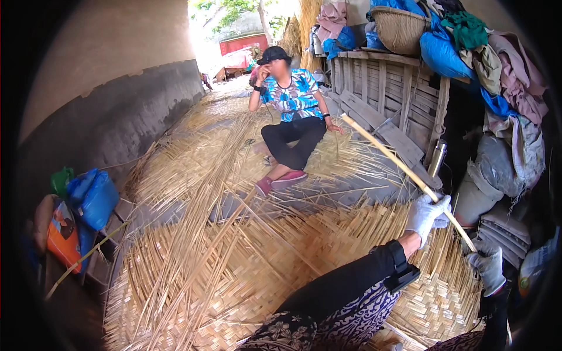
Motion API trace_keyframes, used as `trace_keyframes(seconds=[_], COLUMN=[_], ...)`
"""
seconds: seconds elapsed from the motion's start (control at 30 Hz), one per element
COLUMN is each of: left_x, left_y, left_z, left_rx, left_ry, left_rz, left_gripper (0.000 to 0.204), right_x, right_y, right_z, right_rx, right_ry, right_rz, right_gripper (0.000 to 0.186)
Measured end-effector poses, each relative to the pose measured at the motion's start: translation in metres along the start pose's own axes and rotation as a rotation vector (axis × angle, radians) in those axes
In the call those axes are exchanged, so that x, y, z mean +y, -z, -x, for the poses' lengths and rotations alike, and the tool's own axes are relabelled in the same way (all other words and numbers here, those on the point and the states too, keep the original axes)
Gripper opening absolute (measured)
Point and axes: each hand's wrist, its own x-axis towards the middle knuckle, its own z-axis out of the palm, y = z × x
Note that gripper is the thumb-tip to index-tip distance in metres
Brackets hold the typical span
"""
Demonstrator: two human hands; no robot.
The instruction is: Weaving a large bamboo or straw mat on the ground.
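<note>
A long pale cane pole [383, 151] slants across my right side, its far end raised toward the wooden rack. My left hand [426, 217], in a white glove, is wrapped round the pole near its middle. Lower on the same pole, toward its near end, my right hand [489, 269] also grips it in a white glove. Under and beside my hands spreads a woven mat [257, 275] of split cane, with loose strip ends sticking out along its far edge. Long loose strips [193, 234] lie across the mat's left part.
Ahead, a person [291, 111] sits on a second mat [181, 158] with one hand raised to the face. A wooden rack [404, 88] with bags and cloths stands right, near a metal flask [437, 158] and a bucket [475, 196]. Blue bags [96, 199] sit by the left wall.
</note>
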Motion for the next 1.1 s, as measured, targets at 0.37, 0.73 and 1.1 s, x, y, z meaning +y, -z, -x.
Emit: trace_keyframes(seconds=[0.37, 0.73, 1.1], left_x=[0.001, 0.013, 0.017], left_y=[0.012, -0.002, 0.000], left_z=[-0.001, 0.005, 0.007], left_rx=[0.171, -0.052, 0.176], left_ry=[-0.021, -0.116, -0.009], left_rz=[-0.167, -0.189, -0.288], left_gripper=[0.017, 0.012, 0.021], right_x=[-0.025, -0.020, -0.038], right_y=[-0.023, -0.006, -0.014], right_z=[0.006, 0.015, 0.015], right_rx=[0.258, 0.005, 0.174], right_ry=[0.559, -0.094, 0.288], right_rz=[0.974, -0.061, 0.525], right_gripper=[0.036, 0.015, 0.013])
